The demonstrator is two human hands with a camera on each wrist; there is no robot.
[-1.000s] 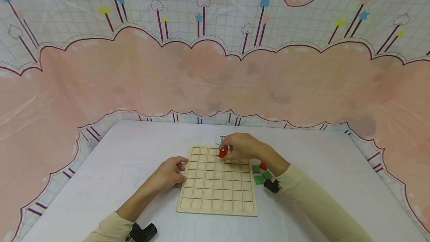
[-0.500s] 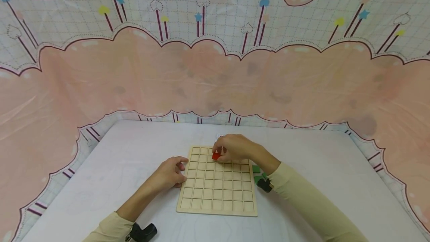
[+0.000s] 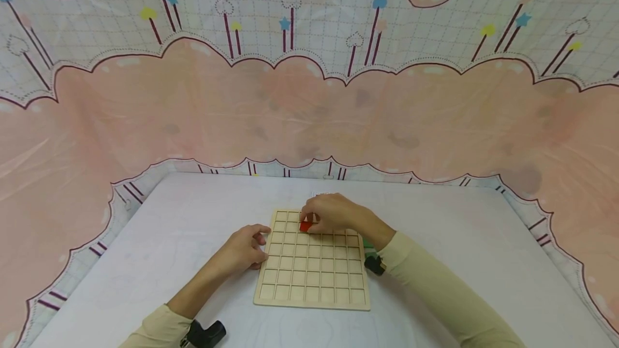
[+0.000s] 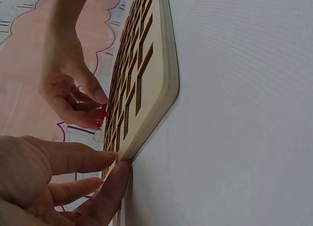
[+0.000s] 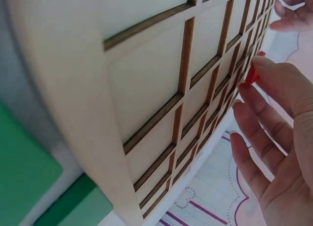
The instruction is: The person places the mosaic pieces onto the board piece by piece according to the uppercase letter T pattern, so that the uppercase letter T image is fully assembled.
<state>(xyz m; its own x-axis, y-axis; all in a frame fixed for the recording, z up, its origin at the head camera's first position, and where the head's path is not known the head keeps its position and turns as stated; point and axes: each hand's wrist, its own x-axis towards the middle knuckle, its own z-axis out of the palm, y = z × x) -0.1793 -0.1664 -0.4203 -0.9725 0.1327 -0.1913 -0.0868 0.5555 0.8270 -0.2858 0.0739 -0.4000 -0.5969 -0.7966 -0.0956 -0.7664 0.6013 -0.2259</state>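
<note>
My right hand (image 3: 331, 212) pinches a small red square tile (image 3: 306, 226) between thumb and fingertips. It is low over the upper rows of a wooden grid board (image 3: 307, 265); in the right wrist view, the red tile (image 5: 252, 73) stands tilted close to the grid. The other fingers of that hand extend loosely. Along the board's left edge lies my left hand (image 3: 240, 247), thumb and forefinger spread apart, fingertips touching the wooden rim. In the left wrist view, the red tile (image 4: 102, 115) shows edge-on at the right hand's fingertips.
Green tiles (image 3: 368, 246) lie on the white table (image 3: 193, 205) beside the board's right edge, partly hidden by the right wrist. A printed card (image 3: 320, 194) shows just behind the right hand. A patterned curtain (image 3: 309, 106) hangs behind the table.
My right hand has moved left and slightly toward me over the board with the red tile. Its sleeve now covers the loose red tile at the right. The left hand stays put.
</note>
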